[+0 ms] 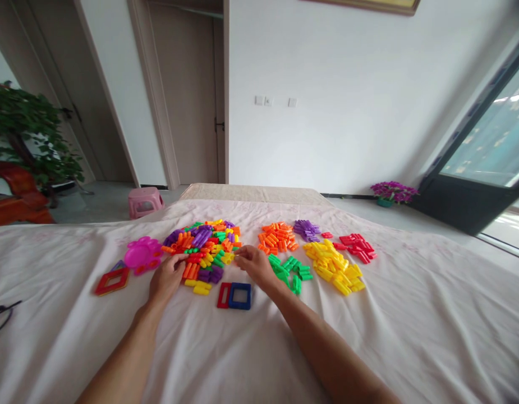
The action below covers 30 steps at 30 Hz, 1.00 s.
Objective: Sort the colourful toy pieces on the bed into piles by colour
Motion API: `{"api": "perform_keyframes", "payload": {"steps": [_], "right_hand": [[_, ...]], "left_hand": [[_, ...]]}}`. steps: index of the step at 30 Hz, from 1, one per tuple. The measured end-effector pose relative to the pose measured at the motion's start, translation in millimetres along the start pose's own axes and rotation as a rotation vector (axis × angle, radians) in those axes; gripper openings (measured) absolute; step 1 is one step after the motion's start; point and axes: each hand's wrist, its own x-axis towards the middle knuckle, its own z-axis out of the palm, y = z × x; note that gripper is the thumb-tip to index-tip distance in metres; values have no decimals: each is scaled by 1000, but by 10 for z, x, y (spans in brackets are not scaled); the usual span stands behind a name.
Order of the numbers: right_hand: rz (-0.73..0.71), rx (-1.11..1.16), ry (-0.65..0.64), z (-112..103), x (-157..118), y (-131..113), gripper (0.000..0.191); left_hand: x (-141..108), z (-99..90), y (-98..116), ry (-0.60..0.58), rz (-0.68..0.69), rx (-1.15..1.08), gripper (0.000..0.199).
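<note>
Small plastic tube-shaped building pieces in mixed colours lie in a heap (pixel 206 247). My left hand (pixel 167 276) is at the heap's left front edge, fingertips drawn together by the orange and red pieces; anything between them is hidden. At the right edge of the heap is my right hand (pixel 256 265), its fingers curled in a pinch whose contents I cannot make out. Beyond and beside that hand lie single-colour groups: green pieces (pixel 290 269), orange pieces (pixel 278 237), purple pieces (pixel 307 230), yellow pieces (pixel 333 266) and red pieces (pixel 357 247).
A pink flower-shaped tray (pixel 137 255) and a red square frame (pixel 111 281) lie left of the heap. Nearer me are a blue square frame (pixel 239 285) and a red frame (pixel 223 295). A wrinkled pale cloth (pixel 410 314) covers the surface. Dark cords (pixel 4 310) lie far left.
</note>
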Motion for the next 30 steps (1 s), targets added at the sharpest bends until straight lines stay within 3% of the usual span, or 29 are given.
{"api": "perform_keyframes", "payload": {"steps": [3,7,10,15,18,22,26,30], "right_hand": [[7,58,74,-309,134,-18,18],[-27,-166,161,-622,203,-46,18],[-47,-391,72,-612,146,-52,20],[-130,-707,-230,-370,-30,-139,33],[-133,-874,-322,-296,-107,-238,38],[-120,-978,-315,-270,-154,-322,37],[-142,-866,-296,-314,-123,-376,22],[-139,-802,-110,-634,-25,-497,16]], "left_hand": [[6,-4,-14,-4,-12,14,35],[19,-13,-20,-29,-30,8,36],[13,-26,-3,-41,-36,5,37],[5,-28,8,-34,-44,-1,37],[10,-19,3,-27,-37,-7,37],[5,-19,22,-16,-33,1,36],[-8,-38,48,-18,-43,18,36],[-1,-44,28,-26,-26,16,36]]}}
